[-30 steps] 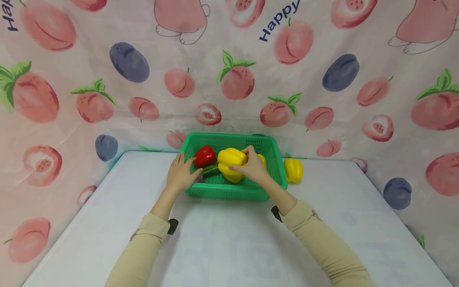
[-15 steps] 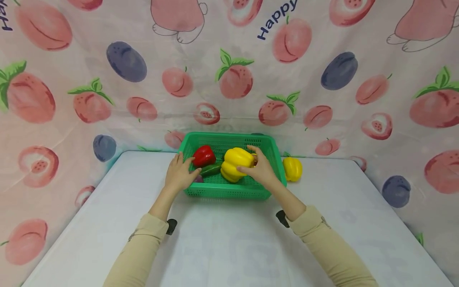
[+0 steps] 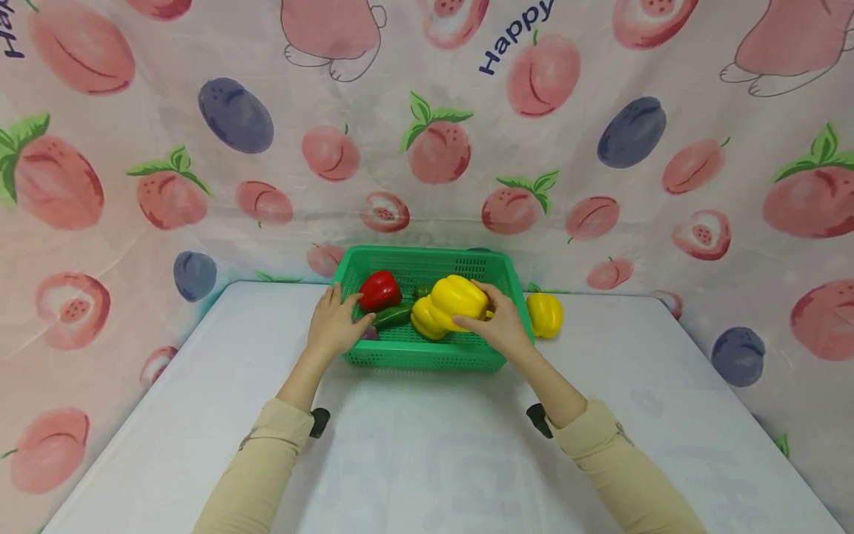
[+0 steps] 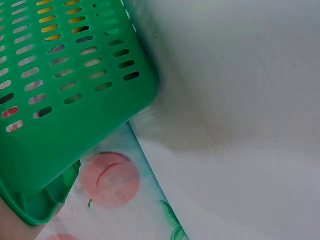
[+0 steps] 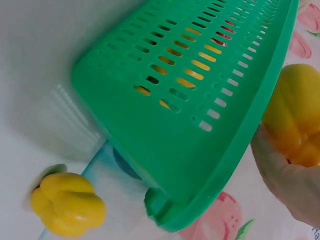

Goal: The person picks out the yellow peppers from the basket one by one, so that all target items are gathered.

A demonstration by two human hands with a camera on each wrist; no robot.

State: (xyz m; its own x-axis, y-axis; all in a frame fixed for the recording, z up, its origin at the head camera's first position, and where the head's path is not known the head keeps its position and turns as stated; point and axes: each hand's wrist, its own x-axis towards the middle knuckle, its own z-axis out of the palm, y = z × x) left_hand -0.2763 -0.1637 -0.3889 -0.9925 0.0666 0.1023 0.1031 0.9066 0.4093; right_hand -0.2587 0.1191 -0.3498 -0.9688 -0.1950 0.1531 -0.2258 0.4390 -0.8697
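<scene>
My right hand (image 3: pixel 503 322) grips a yellow bell pepper (image 3: pixel 460 297) over the right half of a green plastic basket (image 3: pixel 427 356). In the right wrist view, that pepper (image 5: pixel 295 110) shows above the rim with the fingers around its side. Another yellow bell pepper (image 3: pixel 427 320) lies in the basket, partly covered by the held one. A scrap of yellow shows behind the right hand. My left hand (image 3: pixel 333 322) rests at the basket's left rim, fingers fairly straight. Near it inside are a red bell pepper (image 3: pixel 380 291), a long dark green vegetable (image 3: pixel 394 316) and something purple (image 3: pixel 370 334).
A yellow bell pepper (image 3: pixel 545 315) stands on the white table (image 3: pixel 427 445), just right of the basket. Inside, a small dark green thing (image 3: pixel 422 291) is mostly hidden. Behind the table hangs a fruit-print cloth (image 3: pixel 440 208).
The right hand has carried its yellow bell pepper to the right. This uncovers more of the yellow pepper beneath and the small green thing. The left hand stays at the rim.
</scene>
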